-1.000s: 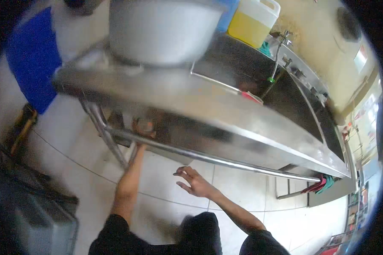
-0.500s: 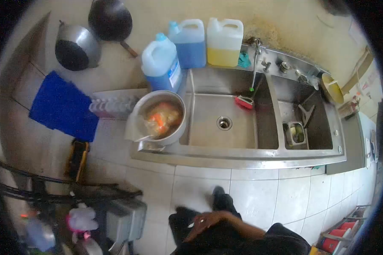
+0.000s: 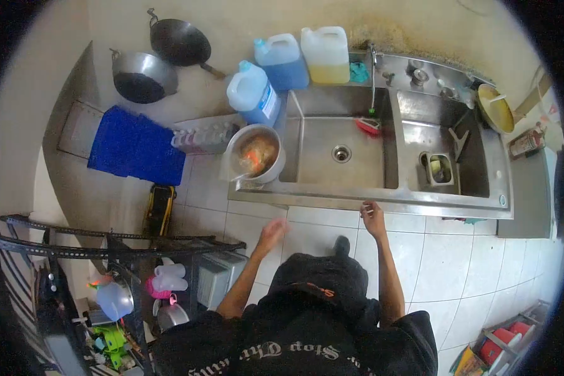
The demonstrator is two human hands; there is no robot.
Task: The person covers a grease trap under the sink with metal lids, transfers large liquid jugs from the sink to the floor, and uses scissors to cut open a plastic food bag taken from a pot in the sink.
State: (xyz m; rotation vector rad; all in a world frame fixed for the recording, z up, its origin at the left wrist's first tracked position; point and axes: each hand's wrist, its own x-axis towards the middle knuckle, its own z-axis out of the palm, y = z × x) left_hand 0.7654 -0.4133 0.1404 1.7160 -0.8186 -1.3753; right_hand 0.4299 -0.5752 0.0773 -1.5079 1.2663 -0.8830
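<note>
Curling near sink rim [image 3: 319, 195]: right fingers [image 3: 368, 207], contact unclear | left fingers [image 3: 281, 224]: blurred, can't tell spread

Black shirt [image 3: 288, 323]: Gothic-style print, inverted; "Stop" legible, then "Th" and "king", remainder unclear. Blue-liquid jug [image 3: 252, 94]: label [image 3: 269, 102], illegible.

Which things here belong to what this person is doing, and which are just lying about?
Probably part of it:
sink, its front edge nearest the right hand
pot on the sink's end, beyond the left hand

Probably just lying about:
blue sheet
dark wok
yellow-liquid jug
</note>
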